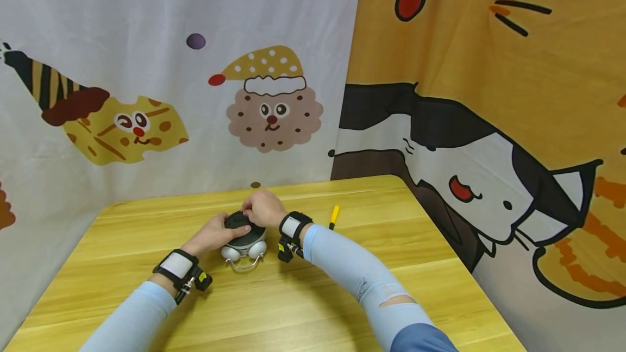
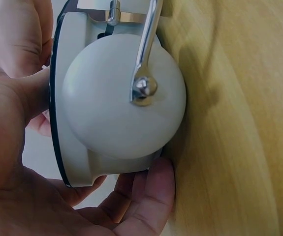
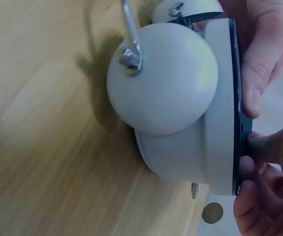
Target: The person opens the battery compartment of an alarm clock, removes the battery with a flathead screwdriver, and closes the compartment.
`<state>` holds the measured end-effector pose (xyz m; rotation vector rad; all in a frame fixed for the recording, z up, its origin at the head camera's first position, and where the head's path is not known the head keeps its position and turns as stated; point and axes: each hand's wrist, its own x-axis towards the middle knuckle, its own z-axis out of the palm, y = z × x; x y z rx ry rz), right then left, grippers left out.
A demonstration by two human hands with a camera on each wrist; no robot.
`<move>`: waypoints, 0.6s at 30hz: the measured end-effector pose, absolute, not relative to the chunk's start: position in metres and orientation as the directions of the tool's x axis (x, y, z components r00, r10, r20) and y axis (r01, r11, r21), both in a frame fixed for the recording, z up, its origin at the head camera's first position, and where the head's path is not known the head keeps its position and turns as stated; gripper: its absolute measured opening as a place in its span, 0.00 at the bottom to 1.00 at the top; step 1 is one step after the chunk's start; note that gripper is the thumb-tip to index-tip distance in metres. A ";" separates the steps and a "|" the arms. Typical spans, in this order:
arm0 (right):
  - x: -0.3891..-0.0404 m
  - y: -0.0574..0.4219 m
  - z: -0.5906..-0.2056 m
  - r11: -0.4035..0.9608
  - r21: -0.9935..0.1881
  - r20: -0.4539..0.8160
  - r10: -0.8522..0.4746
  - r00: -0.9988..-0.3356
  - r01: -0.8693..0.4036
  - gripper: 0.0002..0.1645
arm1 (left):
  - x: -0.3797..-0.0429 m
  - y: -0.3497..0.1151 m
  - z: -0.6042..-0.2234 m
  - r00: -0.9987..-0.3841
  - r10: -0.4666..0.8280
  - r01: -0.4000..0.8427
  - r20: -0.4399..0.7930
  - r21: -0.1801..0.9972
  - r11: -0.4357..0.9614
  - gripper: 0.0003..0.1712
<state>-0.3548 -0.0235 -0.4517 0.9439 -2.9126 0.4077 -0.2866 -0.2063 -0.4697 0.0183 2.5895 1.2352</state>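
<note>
A white twin-bell alarm clock [image 1: 243,249] lies face down on the table, its black back [image 1: 252,236] facing up. Its two round bells [image 3: 163,81] and metal handle [image 2: 148,46] point toward the person. The left hand [image 1: 211,236] grips the clock's left side, thumb over the back and fingers curled under the body near the tabletop. At the far right edge of the back, the right hand [image 1: 265,209] has its thumb and curled fingers pinching at the rim. A small metal leg [image 3: 195,190] sticks out of the body's far side.
A yellow and black screwdriver-like tool [image 1: 335,216] lies on the wooden table [image 1: 293,308], to the right beyond the right wrist. Cartoon-printed curtains [image 1: 161,26] hang behind the table and along its right side. Both wrists wear strapped cameras [image 1: 200,278].
</note>
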 end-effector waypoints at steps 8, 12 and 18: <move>-0.351 -0.024 -0.453 0.771 -0.082 0.186 -0.611 -0.769 -0.632 0.10 | -0.286 -0.205 -0.469 -0.965 0.125 -0.102 -0.229 0.772 0.627 0.42; -0.349 -0.025 -0.453 0.770 -0.024 0.194 -0.622 -0.758 -0.638 0.10 | -0.286 -0.204 -0.469 -0.967 0.126 -0.094 -0.221 0.771 0.630 0.41; -0.348 -0.027 -0.453 0.768 0.006 0.185 -0.630 -0.754 -0.640 0.10 | -0.286 -0.206 -0.468 -0.966 0.136 -0.087 -0.219 0.773 0.628 0.41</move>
